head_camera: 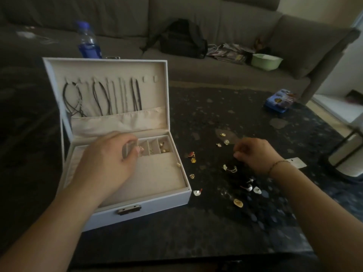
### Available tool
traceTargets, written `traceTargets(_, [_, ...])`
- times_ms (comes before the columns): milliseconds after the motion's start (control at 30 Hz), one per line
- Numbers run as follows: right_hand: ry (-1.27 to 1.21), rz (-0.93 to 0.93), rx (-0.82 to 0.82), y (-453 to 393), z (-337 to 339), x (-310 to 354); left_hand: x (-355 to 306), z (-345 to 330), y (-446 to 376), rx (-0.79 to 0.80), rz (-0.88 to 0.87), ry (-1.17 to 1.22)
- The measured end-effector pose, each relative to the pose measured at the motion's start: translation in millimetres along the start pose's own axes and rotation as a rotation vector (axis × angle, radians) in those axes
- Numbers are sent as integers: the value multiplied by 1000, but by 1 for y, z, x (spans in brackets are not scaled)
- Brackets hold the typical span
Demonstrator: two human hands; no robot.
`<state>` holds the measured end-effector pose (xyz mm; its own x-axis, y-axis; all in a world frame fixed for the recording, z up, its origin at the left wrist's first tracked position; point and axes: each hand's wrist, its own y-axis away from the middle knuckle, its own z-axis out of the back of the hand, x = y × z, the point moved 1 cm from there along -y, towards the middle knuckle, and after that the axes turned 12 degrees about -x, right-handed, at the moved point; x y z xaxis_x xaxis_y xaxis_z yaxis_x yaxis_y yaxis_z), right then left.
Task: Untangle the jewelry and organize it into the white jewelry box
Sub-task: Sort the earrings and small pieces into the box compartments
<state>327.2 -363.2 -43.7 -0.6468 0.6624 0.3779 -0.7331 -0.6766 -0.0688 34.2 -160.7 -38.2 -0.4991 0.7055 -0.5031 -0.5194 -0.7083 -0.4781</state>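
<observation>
White jewelry box (pixel 137 209) holds hung necklaces (pixel 102 97); left hand (pixel 110 161) fingers curled, contents unclear.

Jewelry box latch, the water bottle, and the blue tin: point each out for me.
jewelry box latch (pixel 129 209), head view, middle of the metal clasp on the front wall.
water bottle (pixel 89 48), head view, on its blue label.
blue tin (pixel 280 100), head view, middle of the printed lid.

A single head-worn wide-angle camera is looking forward and down from close above a dark table (pixel 196 228). The white jewelry box (pixel 137 205) is filling the frame's left centre, forearms are entering from both lower corners, and a grey sofa (pixel 225 22) is spanning the top.
</observation>
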Motion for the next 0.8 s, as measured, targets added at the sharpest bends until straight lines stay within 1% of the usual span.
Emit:
traceTargets(67, [-92,56,-42,7,4,24,9,10,-2,-82,3,41])
traceTargets(200, [-382,171,-62,31,12,92,36,29,-6,-233,56,49])
traceTargets(267, [-546,206,16,44,14,130,46,39,-5,-292,112,45])
traceTargets(333, [-698,198,152,51,11,165,53,50,-2,-337,148,52])
traceTargets(400, [-818,175,262,50,3,197,60,55,2,-308,218,25])
traceTargets(467, [-889,153,321,44,-10,224,69,55,8,-225,287,-50])
traceTargets(567, [-800,171,343,33,-36,261,82,57,12,-147,288,-27])
traceTargets(667, [-636,170,350,22,-62,290,89,64,13,-138,244,38])
traceTargets(800, [-410,210,379,10,-76,309,95,66,13,-129,241,75])
